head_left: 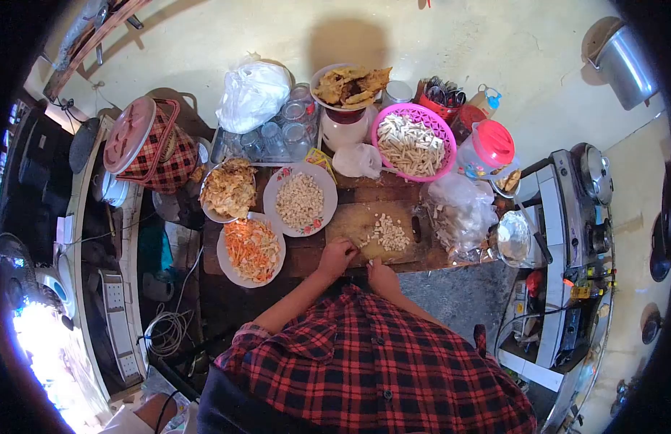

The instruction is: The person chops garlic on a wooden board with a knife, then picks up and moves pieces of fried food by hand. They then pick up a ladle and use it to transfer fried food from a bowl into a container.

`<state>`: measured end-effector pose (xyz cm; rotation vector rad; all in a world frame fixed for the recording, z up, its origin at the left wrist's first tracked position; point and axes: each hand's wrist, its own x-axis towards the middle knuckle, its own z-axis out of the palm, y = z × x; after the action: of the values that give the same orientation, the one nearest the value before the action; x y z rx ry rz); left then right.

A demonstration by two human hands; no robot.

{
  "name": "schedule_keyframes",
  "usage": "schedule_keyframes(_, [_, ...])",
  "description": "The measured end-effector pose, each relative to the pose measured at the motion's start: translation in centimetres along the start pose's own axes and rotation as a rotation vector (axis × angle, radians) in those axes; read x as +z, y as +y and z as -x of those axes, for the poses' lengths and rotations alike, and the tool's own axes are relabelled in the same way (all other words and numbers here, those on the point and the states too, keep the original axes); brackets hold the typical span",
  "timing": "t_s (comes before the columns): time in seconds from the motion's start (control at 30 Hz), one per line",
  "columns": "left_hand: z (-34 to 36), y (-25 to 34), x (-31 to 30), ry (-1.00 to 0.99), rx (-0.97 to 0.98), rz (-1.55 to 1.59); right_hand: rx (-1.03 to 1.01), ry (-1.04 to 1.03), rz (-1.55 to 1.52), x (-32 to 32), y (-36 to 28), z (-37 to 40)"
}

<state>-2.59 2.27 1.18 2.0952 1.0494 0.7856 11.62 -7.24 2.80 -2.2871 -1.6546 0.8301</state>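
On the wooden cutting board [342,220] lies a small heap of pale diced pieces [389,233]. My left hand [338,254] rests at the board's lower left, its fingers bent together around something too small to make out. Just to its right, my right hand [379,275] is closed at the board's near edge; what it grips is hidden. A flowered plate [328,189] of diced pieces [300,202] stands left of the board. Below it is a plate of shredded orange and white vegetables [252,248]. A pink basket [376,137] behind the board holds pale sticks [411,148].
Left of the plates is a bowl of fried food [229,188]. Glasses on a tray [221,148] and a white bag [254,96] stand behind. Clear plastic bags [462,213] and a foil-lined bowl [515,235] are at right. Another person's arm [156,412] shows at lower left.
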Motion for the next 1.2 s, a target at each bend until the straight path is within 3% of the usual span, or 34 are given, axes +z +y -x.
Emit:
schedule_keyframes(0.23, [0.6,-0.2,0.3,0.093,0.135,0.041,0.029,-0.007,0.000,0.7,0.5,-0.3])
schedule_keyframes(0.53, [0.6,-0.3,-0.1,-0.013,0.032,0.024,-0.018,0.003,-0.015,-0.5,-0.7,0.5])
schedule_keyframes(1.2, [0.6,-0.6,-0.2,0.022,0.123,-0.024,-0.013,-0.018,-0.024,0.1,-1.0,-0.2])
